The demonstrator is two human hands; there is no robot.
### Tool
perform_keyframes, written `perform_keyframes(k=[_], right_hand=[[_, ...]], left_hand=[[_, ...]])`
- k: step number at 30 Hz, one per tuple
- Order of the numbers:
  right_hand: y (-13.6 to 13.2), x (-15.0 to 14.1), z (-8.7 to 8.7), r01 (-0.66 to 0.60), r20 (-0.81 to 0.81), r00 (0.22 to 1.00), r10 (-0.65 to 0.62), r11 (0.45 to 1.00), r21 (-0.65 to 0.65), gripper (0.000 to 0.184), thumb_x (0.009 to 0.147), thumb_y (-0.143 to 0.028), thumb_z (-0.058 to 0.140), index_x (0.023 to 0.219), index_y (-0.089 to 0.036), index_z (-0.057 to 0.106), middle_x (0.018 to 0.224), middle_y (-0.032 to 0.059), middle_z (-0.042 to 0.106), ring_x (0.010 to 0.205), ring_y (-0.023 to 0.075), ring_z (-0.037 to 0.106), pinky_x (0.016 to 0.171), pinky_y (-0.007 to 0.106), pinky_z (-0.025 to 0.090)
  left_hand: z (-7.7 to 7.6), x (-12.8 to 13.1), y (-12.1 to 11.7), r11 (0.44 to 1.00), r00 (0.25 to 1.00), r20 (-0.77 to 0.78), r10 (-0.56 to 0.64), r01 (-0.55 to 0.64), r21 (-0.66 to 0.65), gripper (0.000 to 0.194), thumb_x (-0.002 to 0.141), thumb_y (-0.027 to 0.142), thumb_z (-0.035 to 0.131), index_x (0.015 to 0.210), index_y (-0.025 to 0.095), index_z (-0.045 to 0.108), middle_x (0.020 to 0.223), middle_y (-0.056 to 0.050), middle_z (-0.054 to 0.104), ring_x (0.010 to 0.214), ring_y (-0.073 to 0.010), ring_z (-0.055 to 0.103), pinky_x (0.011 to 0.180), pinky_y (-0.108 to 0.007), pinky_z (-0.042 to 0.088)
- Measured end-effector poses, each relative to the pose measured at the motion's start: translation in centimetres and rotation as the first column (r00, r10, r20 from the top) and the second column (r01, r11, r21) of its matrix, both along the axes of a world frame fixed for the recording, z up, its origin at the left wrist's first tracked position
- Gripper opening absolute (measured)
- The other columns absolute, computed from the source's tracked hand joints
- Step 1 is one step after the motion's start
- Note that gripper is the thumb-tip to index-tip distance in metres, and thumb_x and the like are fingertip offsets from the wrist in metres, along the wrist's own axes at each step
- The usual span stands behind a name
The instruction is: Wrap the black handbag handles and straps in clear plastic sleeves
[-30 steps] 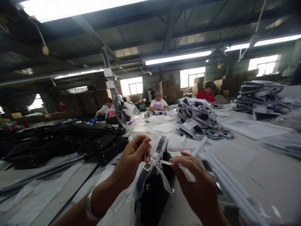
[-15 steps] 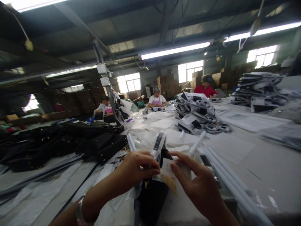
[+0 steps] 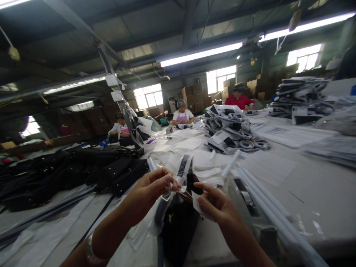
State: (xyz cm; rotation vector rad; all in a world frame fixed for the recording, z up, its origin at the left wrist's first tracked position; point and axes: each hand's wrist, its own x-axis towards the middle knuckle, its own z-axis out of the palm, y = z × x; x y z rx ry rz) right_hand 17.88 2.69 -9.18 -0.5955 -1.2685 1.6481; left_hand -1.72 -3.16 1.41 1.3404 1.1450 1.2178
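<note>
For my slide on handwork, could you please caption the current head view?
Right hand holding a tag, left hand its string, over a black bag.

To your left, black bags [image 3: 122, 172] heaped on table [image 3: 314, 181]. To your right, tape dispenser [image 3: 247, 197] beside white tubes [image 3: 270, 201]. Ahead of you, heap of plastic-wrapped goods [image 3: 227, 127]; beyond, person in pink apron [image 3: 182, 118] and person in red [image 3: 238, 102]. Cartons [image 3: 192, 97] stacked between far windows [image 3: 149, 97].

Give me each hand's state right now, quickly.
Left hand: closed, pinching a thin pale string.
Right hand: closed, holding a white tag.
</note>
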Motion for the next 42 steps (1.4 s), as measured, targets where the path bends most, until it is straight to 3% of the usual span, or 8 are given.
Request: perform_keyframes(k=[4,9,15,21,25,31,36,42], right_hand=[[0.0,0.0,-0.8,-0.102,-0.107,0.990,0.088,0.986,-0.129,0.042,0.081,-0.044,0.076,0.116,-0.023,0.069,0.075,-0.0020,0.059,0.068,0.0115,0.053,0.064,0.024,0.043],[0.1,0.3,-1.4,-0.032,-0.067,0.997,0.028,0.997,-0.068,0.046,0.080,-0.043,0.077,0.121,-0.023,0.066,0.074,-0.0025,0.059,0.067,0.0120,0.055,0.065,0.025,0.045],[-0.6,0.2,-1.4,-0.102,-0.005,0.995,0.102,0.994,0.038,0.054,0.083,-0.043,0.074,0.131,-0.024,0.059,0.075,-0.0024,0.062,0.069,0.0156,0.062,0.068,0.029,0.049],[-1.1,0.0,-1.8,-0.106,0.000,0.994,0.106,0.991,0.085,0.067,0.083,-0.038,0.075,0.142,-0.025,0.047,0.073,-0.0031,0.066,0.068,0.0149,0.062,0.067,0.029,0.049],[-1.1,-0.2,-1.8,-0.110,-0.032,0.993,0.112,0.992,0.069,0.073,0.083,-0.037,0.075,0.147,-0.025,0.040,0.072,-0.0039,0.066,0.065,0.0133,0.060,0.063,0.027,0.046],[-1.0,-0.3,-1.8,-0.205,-0.139,0.971,0.196,0.977,-0.054,0.072,0.080,-0.040,0.078,0.142,-0.021,0.046,0.067,-0.0042,0.063,0.059,0.0112,0.056,0.057,0.023,0.041],[-0.7,-0.2,-1.8,-0.137,-0.119,0.985,0.127,0.987,-0.079,0.061,0.080,-0.039,0.079,0.133,-0.021,0.057,0.068,-0.0041,0.062,0.059,0.0101,0.053,0.056,0.023,0.039],[-0.4,0.0,-1.9,-0.074,0.000,0.997,0.074,0.997,-0.025,0.051,0.080,-0.042,0.078,0.124,-0.021,0.064,0.069,-0.0028,0.061,0.064,0.0128,0.055,0.061,0.026,0.043]], left_hand=[[-0.3,-0.2,0.6,0.994,0.989,-0.127,0.072,-0.060,0.094,0.020,0.092,0.037,0.062,0.083,0.019,0.065,0.084,-0.005,0.068,0.087,-0.0182,0.063,0.083,-0.028,0.048],[-0.3,-0.5,1.2,0.887,0.788,-0.505,0.353,-0.110,0.448,0.014,0.087,0.032,0.068,0.081,0.019,0.069,0.100,-0.007,0.068,0.090,-0.0182,0.062,0.076,-0.024,0.047],[-0.7,0.4,1.0,0.950,0.910,-0.297,0.289,-0.235,0.205,0.022,0.086,0.039,0.069,0.091,0.018,0.068,0.061,0.000,0.067,0.056,-0.0141,0.062,0.058,-0.024,0.050],[-1.1,0.9,1.3,0.972,0.971,0.059,0.231,-0.232,0.017,0.024,0.082,0.039,0.074,0.087,0.017,0.066,0.086,-0.003,0.070,0.078,-0.0165,0.071,0.073,-0.026,0.057],[-1.3,1.0,1.6,0.981,0.961,0.196,0.196,-0.191,-0.042,0.022,0.084,0.037,0.073,0.087,0.017,0.064,0.086,0.000,0.063,0.061,-0.0070,0.060,0.060,-0.019,0.051],[-1.3,1.3,1.4,0.983,0.985,0.020,0.173,-0.174,0.056,0.020,0.088,0.037,0.068,0.090,0.017,0.067,0.069,0.003,0.056,0.049,-0.0028,0.032,0.046,-0.016,0.026],[-0.8,1.3,1.1,0.978,0.974,-0.125,0.187,-0.173,0.112,0.022,0.083,0.038,0.073,0.087,0.017,0.069,0.109,-0.005,0.067,0.052,-0.0022,0.036,0.046,-0.018,0.028],[-0.9,0.2,1.4,0.992,0.981,-0.156,0.114,-0.104,0.069,0.031,0.086,0.040,0.070,0.112,0.022,0.069,0.076,0.001,0.060,0.055,-0.0058,0.035,0.050,-0.016,0.030]])
